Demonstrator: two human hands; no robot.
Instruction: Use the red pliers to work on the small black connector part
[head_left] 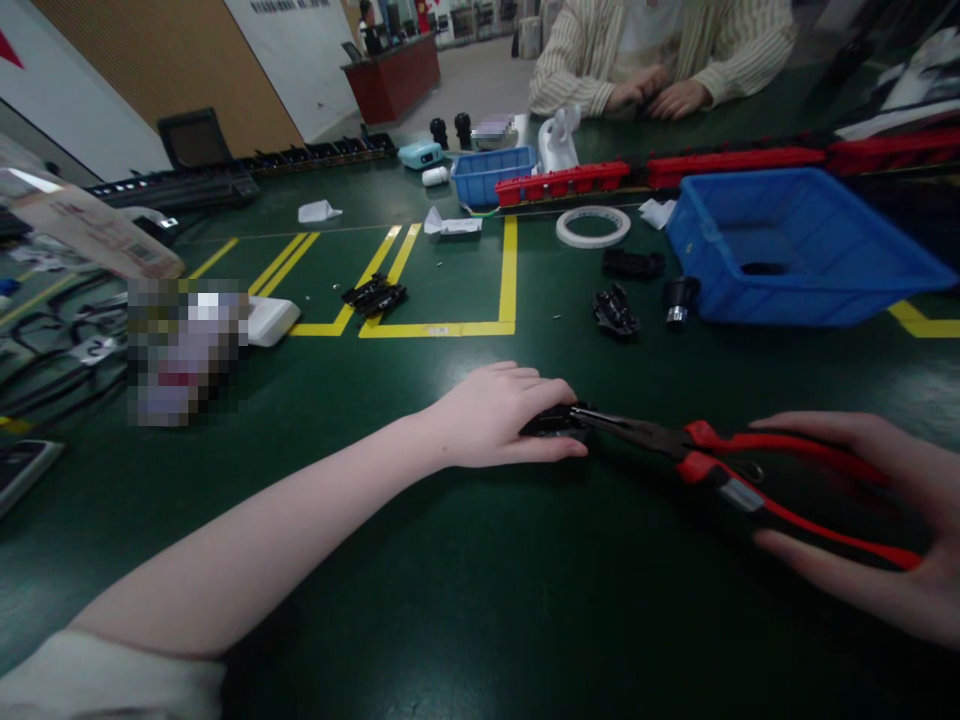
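My left hand (510, 415) is closed around a small black plastic part (555, 420) on the green table, covering much of it. Red-handled long-nose pliers (697, 450) lie in my right hand (892, 520), whose fingers and thumb wrap the spread handles. The pliers' tips reach the black part beside my left fingertips; whether they grip it I cannot tell. Beyond my hands lie a similar black part (615, 310), another dark piece (634, 263) and a black-and-silver cylinder (681, 300).
A large blue bin (810, 300) stands at the right, a smaller blue bin (491, 180) farther back. A tape roll (592, 228) and black parts (375, 295) lie on the table (420, 560). Cables (60, 340) crowd the left. Across the table sits a person (660, 60).
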